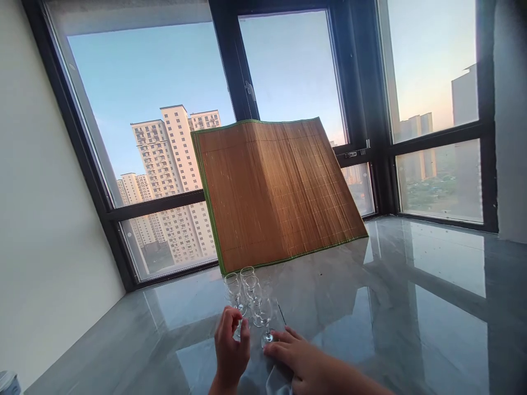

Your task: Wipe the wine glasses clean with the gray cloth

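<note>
Several clear stemmed glasses stand upright in a tight cluster on the glossy grey surface. My left hand is at the cluster's front left, its fingers and thumb curled around the lower part of one glass. How firmly it grips is unclear. My right hand reaches in from the right, with its fingertips on the foot of the front-right stemmed glass. Under my right palm lies a pale, see-through shape, partly hidden and too unclear to name.
A brown slatted mat with green edging leans against the windows behind the glasses. A thin dark stick-like line shows right of the glasses. A white container is cut off at the lower left. A white wall borders the left side.
</note>
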`<state>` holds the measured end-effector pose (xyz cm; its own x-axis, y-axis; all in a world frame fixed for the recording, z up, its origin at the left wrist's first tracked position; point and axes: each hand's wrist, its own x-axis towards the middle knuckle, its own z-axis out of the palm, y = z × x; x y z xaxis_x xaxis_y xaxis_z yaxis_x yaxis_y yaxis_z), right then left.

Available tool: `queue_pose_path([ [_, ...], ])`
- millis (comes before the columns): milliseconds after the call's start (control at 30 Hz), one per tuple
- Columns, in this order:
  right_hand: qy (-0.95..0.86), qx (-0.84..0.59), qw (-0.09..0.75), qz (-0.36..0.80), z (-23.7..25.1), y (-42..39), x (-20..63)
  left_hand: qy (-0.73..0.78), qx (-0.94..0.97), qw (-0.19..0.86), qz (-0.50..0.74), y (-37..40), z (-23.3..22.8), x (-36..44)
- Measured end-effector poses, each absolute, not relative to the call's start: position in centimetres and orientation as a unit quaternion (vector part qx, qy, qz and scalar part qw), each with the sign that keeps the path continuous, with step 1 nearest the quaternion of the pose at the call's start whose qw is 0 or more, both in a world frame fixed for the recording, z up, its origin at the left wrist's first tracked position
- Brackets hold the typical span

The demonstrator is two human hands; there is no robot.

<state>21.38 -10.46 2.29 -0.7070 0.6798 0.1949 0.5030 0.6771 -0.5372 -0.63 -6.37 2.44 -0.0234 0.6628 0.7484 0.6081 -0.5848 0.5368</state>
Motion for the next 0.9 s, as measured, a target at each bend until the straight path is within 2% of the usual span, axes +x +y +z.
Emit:
queue_pose_path([
  [133, -0.905, -0.324, 0.210, 0.178, 3.1, -11.0, 20.8, 0.511, 0.681, 0.020, 0.524, -7.1, 2.6, 0.1],
  [333, -0.809, -0.546, 0.217, 0.019, 3.7, -13.5, 23.4, 0.550, 0.671, -0.016, 0.496, -7.2, 2.7, 0.8],
  [533, -0.761, -0.637, 0.090, 0.077, 2.3, -15.1, 21.4, 0.567, 0.661, 0.013, 0.492, -6.8, 2.7, 1.1],
  [733, -0.759, -0.626, 0.153, 0.093, 1.1, -13.6, 17.9, 0.585, 0.692, 0.072, 0.417, -7.0, 2.5, 1.5],
  [900, -0.758, -0.612, 0.201, 0.099, 1.2, -12.4, 19.5, 0.566, 0.716, 0.141, 0.383, -6.5, 1.4, 1.7],
])
